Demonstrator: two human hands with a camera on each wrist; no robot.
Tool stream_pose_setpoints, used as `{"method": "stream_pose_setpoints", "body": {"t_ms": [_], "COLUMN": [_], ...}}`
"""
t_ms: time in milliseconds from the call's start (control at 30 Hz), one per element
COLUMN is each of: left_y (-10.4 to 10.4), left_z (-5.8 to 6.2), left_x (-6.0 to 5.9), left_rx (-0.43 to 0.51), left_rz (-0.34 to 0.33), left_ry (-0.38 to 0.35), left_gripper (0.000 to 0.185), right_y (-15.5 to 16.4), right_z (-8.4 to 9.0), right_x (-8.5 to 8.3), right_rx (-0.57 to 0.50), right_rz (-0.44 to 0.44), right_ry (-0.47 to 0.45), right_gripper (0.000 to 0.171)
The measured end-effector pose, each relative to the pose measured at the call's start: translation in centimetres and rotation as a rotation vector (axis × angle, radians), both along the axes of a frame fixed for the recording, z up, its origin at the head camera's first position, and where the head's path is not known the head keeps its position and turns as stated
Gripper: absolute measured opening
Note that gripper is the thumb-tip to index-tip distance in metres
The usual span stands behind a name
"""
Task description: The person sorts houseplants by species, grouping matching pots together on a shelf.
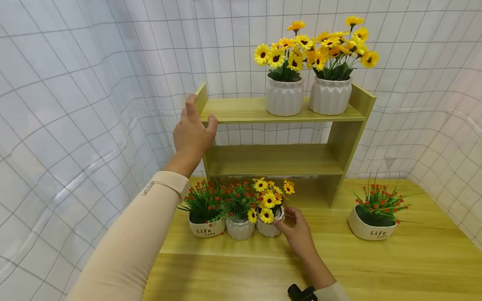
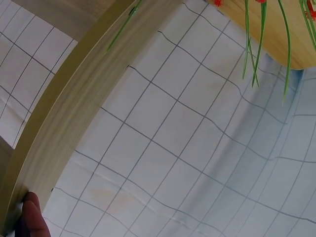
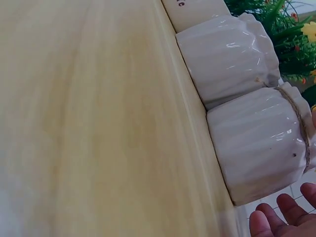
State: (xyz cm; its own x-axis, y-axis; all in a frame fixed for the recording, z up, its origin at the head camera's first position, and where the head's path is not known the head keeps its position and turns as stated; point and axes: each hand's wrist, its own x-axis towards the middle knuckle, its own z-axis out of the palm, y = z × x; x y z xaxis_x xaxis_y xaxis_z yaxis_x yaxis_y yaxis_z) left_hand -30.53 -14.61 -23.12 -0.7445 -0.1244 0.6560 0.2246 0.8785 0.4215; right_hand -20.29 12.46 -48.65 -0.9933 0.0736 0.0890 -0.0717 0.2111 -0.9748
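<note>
White ribbed pot (image 1: 269, 228) of yellow flowers upright — right hand (image 1: 297, 230) open beside it; left hand (image 1: 193, 131) gripping shelf (image 1: 241, 110)

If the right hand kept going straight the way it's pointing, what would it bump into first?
Most likely the small white ribbed ceramic pot of yellow flowers: the right hand reaches toward its side, fingertips close beside it, though contact is unclear.

Wooden table (image 1: 376, 267) bears shelf (image 1: 278, 159) and four flowerpots (image 1: 370, 229)
</note>
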Motion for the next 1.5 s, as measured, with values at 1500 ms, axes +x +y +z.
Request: {"method": "stream_pose_setpoints", "body": {"t_ms": [1500], "left_y": [0.1], "left_z": [0.0], "left_x": [0.1], "left_rx": [0.002], "left_rz": [-0.003], "left_ry": [0.030], "left_gripper": [0.059], "right_y": [-1.0], "right_z": [-0.9], "right_x": [-0.5], "right_rx": [-0.102], "right_rz": [0.043], "right_ry": [-0.007], "right_gripper": [0.082]}}
